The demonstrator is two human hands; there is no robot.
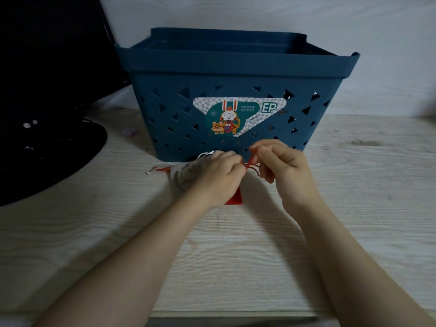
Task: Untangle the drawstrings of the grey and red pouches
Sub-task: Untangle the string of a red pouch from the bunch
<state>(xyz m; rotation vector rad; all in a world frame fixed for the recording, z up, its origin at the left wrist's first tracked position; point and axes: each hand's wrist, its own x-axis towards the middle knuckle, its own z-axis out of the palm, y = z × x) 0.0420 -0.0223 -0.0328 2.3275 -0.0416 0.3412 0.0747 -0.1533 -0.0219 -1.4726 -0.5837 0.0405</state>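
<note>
Two bare forearms reaching in from the bottom edge over a pale wood-grain table point(236, 256), whitewashed look, front lip visible right at the bottom. Left hand point(218, 177) curled over the grey pouch point(188, 178), fingertips pinching where the red drawstring point(253, 165) bunches up. Right hand point(283, 165) just beside it, thumb and forefinger pinching a loop of that same red cord and lifting it a bit, other fingers loosely curled. Red pouch point(234, 198) peeking out below, between the two wrists, mostly hidden. White cord point(206, 155) looping off the top of the grey pouch, loose cord ends point(160, 169) with little tips lying on the table to the left. Right behind all that, a dark blue plastic basket point(236, 74) with triangle cutouts and a cartoon sticker point(238, 116) reading "EP". Black monitor point(47, 55) on a round base point(47, 156) off to the left, small purple scrap point(129, 132) near it. Plain pale wall point(236, 13) at the back, dim lighting overall.
</note>
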